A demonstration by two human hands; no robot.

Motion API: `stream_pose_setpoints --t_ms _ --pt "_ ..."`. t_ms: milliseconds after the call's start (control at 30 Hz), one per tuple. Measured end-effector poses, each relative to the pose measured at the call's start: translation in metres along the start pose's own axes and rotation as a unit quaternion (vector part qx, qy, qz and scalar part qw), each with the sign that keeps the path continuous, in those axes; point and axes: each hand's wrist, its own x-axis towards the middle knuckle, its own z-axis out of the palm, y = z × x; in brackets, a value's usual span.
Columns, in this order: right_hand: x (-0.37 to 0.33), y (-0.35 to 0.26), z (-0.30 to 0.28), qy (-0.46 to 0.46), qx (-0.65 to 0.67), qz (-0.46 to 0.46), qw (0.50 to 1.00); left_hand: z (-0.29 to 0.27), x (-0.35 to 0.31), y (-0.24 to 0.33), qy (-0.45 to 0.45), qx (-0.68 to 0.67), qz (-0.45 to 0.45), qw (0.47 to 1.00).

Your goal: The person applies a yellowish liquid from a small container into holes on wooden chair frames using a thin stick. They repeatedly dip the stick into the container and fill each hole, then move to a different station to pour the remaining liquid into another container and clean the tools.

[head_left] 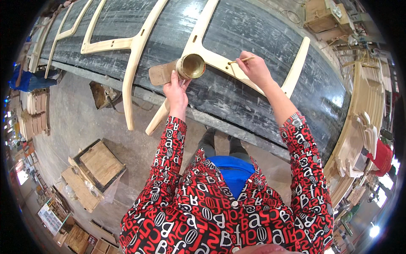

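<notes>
My left hand holds a small round tin of yellowish paste by its side, over the dark worktable. A brown flat pad lies just left of the tin. My right hand pinches a thin wooden stick and touches its tip to a joint of a pale wooden chair frame lying flat on the table. A second, similar wooden frame lies to the left of it.
More frame pieces lie at the table's far left. Stacked wooden chair parts stand to the right. Wooden crates and boards sit on the concrete floor at left, with more boxes at the upper right.
</notes>
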Motion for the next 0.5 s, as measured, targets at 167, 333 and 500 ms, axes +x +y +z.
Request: stream_pose_setpoints --t_ms 167,333,500 --pt "0.019 -0.019 -0.008 -0.115 -0.007 0.025 0.993 -0.011 0.001 0.002 0.002 0.030 0.007 1.000" --pt "0.031 -0.015 -0.023 -0.191 -0.009 -0.076 0.979 -0.018 0.001 -0.002 -0.003 0.039 0.009 0.999" --pt "0.029 -0.012 -0.041 -0.208 0.029 -0.067 0.975 -0.024 0.006 -0.003 0.002 0.039 0.031 0.999"
